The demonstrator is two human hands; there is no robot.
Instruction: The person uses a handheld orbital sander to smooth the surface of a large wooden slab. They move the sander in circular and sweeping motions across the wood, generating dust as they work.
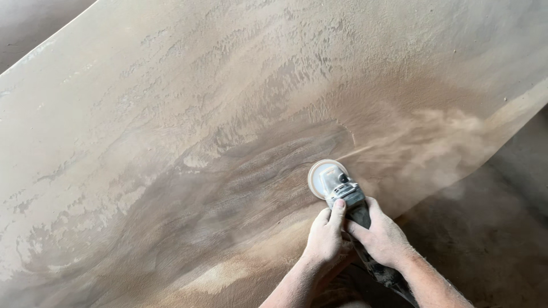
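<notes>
Dust coats nearly everything before you: a broad wooden slab fills the view from the near left to the far right, pale and powdery over most of its face, with darker grain showing in a band that sweeps from the near left toward the middle. Beyond its right edge lies a dim, dusty floor. Your angle grinder sits near the slab's right edge, low and right of centre in the scene, its round sanding disc pressed flat on the wood. A plume of brown dust streams from the disc toward the right. Your left hand wraps the tool's body just behind the head, fingers curled shut around it and thumb lying along the top. Your right hand grips the handle just beside it, fingers closed over the housing, the two hands touching. The grinder's dark rear end runs back under your right forearm toward you.
</notes>
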